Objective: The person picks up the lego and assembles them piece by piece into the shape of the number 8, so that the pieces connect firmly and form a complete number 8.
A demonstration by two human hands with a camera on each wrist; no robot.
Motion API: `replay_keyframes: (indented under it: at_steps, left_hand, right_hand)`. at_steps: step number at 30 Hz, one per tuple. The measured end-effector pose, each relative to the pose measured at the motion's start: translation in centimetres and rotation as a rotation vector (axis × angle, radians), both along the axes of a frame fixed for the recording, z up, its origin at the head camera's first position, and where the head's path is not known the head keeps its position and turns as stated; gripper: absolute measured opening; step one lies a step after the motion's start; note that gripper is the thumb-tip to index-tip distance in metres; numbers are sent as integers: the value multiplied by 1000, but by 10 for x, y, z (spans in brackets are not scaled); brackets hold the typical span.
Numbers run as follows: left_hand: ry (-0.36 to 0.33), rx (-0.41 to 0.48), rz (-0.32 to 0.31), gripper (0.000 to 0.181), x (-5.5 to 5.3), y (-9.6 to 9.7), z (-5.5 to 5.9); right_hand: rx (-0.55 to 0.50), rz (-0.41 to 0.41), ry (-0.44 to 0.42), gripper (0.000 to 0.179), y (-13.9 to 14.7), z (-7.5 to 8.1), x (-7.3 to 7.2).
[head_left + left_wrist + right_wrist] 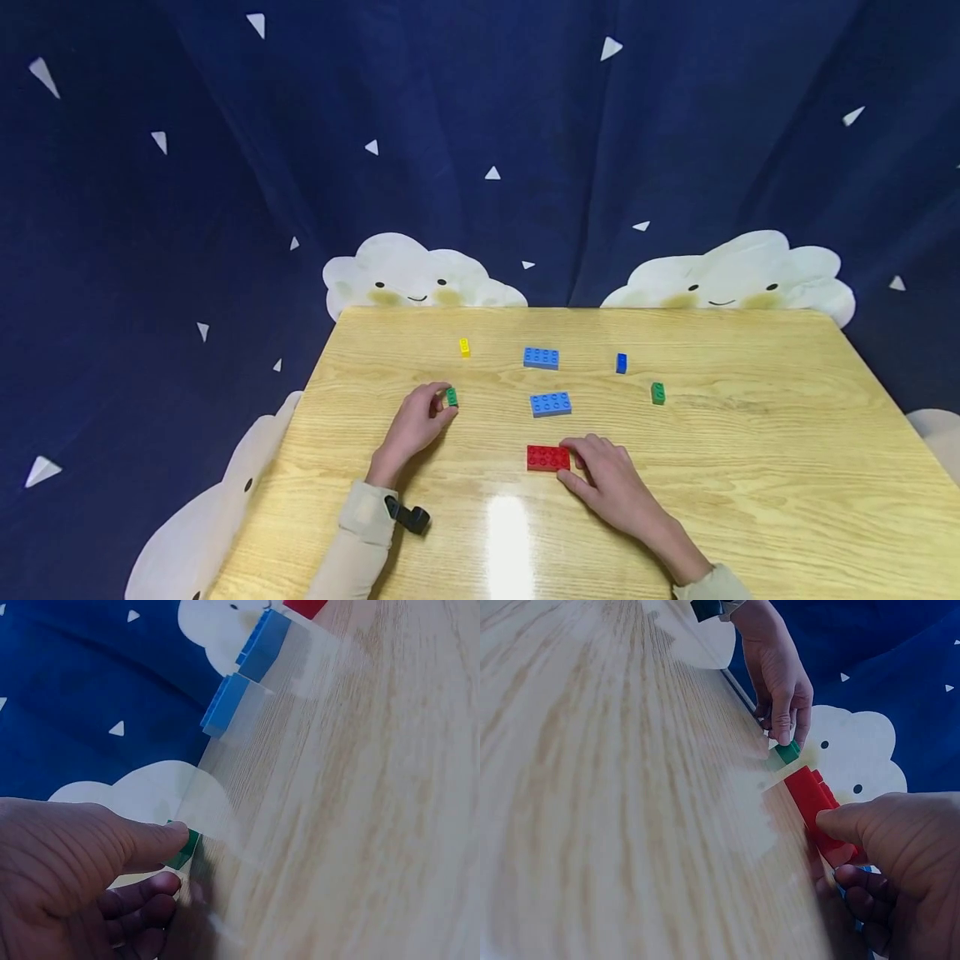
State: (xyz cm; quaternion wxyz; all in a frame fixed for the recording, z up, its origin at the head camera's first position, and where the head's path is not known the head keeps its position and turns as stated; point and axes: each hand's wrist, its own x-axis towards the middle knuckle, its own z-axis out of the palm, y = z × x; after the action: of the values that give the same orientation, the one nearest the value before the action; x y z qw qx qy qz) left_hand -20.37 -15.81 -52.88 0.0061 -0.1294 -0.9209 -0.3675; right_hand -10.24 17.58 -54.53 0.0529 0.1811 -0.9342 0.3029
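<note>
My left hand [419,418] pinches a small green brick [452,397] between thumb and forefinger, close over the table's left part. In the left wrist view the thumb covers part of that green brick [184,844]. Nearer the front, my right hand [611,482] grips the right end of a red eight-stud brick [547,458], thumb on the near side and fingers on the far side. The right wrist view shows the red brick [810,799] with the thumb against its side. Behind it lie two light blue bricks, one nearer [551,404] and one farther [541,358].
A small yellow brick [464,347] lies at the back left of the wooden table [750,467]. To the right are a small dark blue brick [621,363] and another green brick [657,393]. A dark blue curtain [450,108] hangs behind the table's far edge.
</note>
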Motion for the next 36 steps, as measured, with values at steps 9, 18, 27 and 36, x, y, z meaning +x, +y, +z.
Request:
replay_keyframes:
  at_steps: [9, 18, 27, 36]
  left_hand:
    - [-19, 2, 0, 43, 0, 0, 0]
    - [-9, -14, 11, 40, 1, 2, -1]
    - [6, -27, -8, 38, 6, 5, -1]
    - [12, -17, -35, 38, 14, 11, 0]
  right_hand:
    - [-4, 0, -8, 34, -1, 1, 0]
    - [1, 2, 7, 32, -1, -1, 0]
    - [6, 3, 12, 33, -1, -1, 0]
    - [2, 10, 26, 31, -1, 1, 1]
